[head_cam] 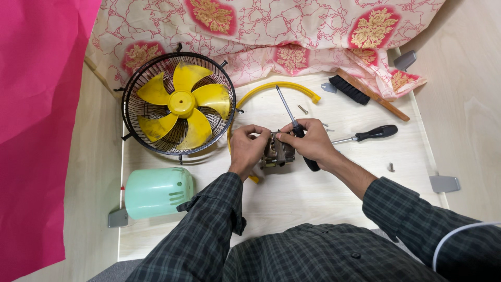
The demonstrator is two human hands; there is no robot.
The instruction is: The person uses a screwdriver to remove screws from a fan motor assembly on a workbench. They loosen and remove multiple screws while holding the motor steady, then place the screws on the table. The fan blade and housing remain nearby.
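Both hands grip things: left hand [246, 147] pinches the grey metal motor [276, 152], and right hand [308, 141] holds it and a screwdriver [295, 125]. Its thin shaft points up and away, black handle toward the person.

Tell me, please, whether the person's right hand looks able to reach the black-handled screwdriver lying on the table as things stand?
Probably yes, but not freely: the spare screwdriver lies just beside the right hand with bare table between, yet that hand already grips another screwdriver against the motor.

Bare table [313, 198] lies open nearside; fan cage [179, 103] blocks left, spare screwdriver [365, 135] right.
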